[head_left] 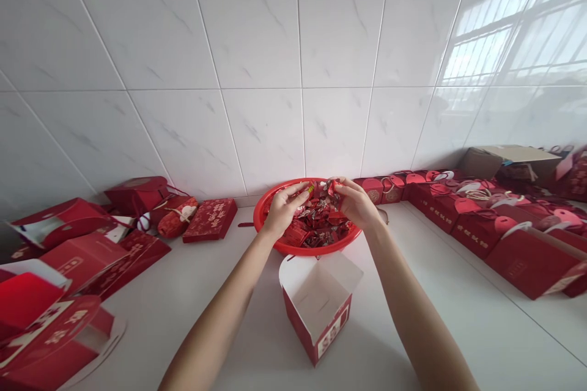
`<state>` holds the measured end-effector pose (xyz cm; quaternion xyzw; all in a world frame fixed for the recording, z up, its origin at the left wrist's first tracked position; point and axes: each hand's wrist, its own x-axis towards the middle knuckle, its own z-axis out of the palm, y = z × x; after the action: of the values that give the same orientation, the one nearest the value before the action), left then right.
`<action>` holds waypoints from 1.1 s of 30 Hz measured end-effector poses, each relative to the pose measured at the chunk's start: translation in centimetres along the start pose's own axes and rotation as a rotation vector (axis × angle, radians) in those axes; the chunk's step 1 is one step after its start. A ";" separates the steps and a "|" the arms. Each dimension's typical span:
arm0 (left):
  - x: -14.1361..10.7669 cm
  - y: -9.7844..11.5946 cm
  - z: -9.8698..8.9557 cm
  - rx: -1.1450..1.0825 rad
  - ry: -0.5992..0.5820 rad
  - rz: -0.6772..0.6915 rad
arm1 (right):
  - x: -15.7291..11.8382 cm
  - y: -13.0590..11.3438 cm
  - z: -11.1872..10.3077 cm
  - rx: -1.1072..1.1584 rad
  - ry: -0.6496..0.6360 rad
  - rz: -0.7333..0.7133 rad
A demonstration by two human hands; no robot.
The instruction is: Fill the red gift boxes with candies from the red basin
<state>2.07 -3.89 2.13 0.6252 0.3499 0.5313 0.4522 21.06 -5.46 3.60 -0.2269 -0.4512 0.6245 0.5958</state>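
Observation:
A red plastic basin (262, 211) stands against the wall, filled with wrapped candies (316, 220) in red and dark wrappers. Over its left side, my left hand (285, 208) pinches a small candy with a yellow wrapper (310, 188) between thumb and fingers. Above the right part of the basin, my right hand (356, 201) is closed on a red wrapped candy (331, 187). Between my forearms, in front of the basin, sits a red gift box (298, 324) with its flaps up. Its white inside shows no candy.
Red gift boxes and pouches (55, 336) lie loosely at the left, with a flat red box (210, 220) near the wall. Rows of closed red boxes (481, 232) line the right side. Behind them stands an open cardboard box (509, 162). A tiled wall (261, 134) bounds the back.

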 end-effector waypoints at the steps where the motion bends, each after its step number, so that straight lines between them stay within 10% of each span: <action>1: -0.7 0.5 -0.1 -0.027 0.025 0.006 | -0.4 -0.5 0.3 -0.030 -0.048 -0.004; 6: -4.1 3.3 -0.8 0.066 -0.005 0.050 | -2.8 -3.2 1.7 -0.322 -0.245 -0.033; 12: -7.3 6.8 -2.6 0.484 -0.448 -0.052 | -5.6 -5.6 3.2 -0.852 -0.517 -0.023; 17: -9.2 7.7 -3.4 0.891 -0.560 -0.141 | -6.6 -5.2 4.5 -1.213 -0.725 0.067; 33: -10.2 7.6 -4.7 0.906 -0.727 -0.359 | -8.0 -5.7 3.9 -1.418 -0.517 0.150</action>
<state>-4.84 -14.94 5.84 0.8280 0.4643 -0.0026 0.3144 22.47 -14.88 8.23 -0.4319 -0.8534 0.2569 0.1385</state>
